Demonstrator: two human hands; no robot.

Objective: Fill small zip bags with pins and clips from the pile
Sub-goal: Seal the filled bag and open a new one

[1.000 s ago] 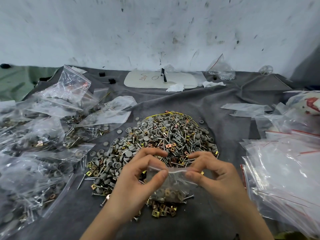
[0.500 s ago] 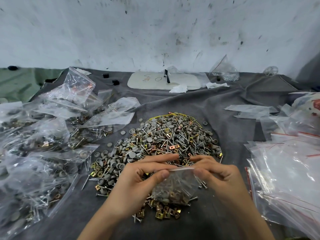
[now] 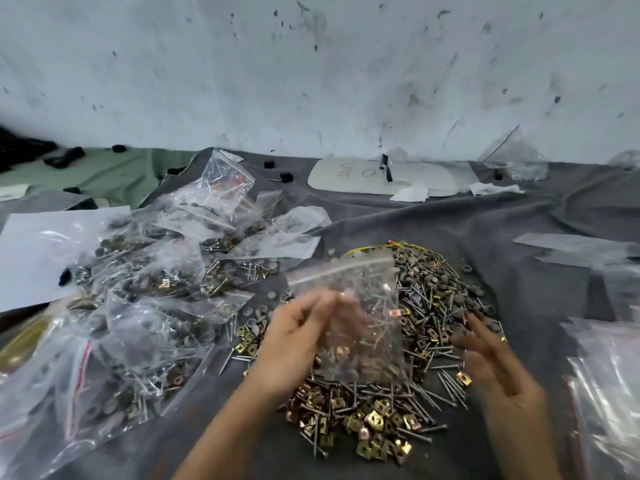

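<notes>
- Left hand [image 3: 298, 341]: motion-blurred, fingers pinching the left edge of a small zip bag [image 3: 360, 306].
- The bag is held upright above the pile, zip strip at 12 o'clock, pins and a few clips inside. Whether it is sealed, cannot tell.
- Right hand [image 3: 498, 368]: at 4 o'clock from the bag, fingers spread, holding nothing, low over the pile.
- Pile [image 3: 433, 306]: large; pins, brass clips and grey caps. Much left to bag, by my reckoning.
- Filled bags [image 3: 156, 289] heaped at 9 o'clock: many done.
- Empty bags [image 3: 609, 375] stacked at 3 o'clock: supply remains.
- White board [image 3: 346, 174] at 12 o'clock, well apart.
- Way to the filled heap looks unobstructed.
</notes>
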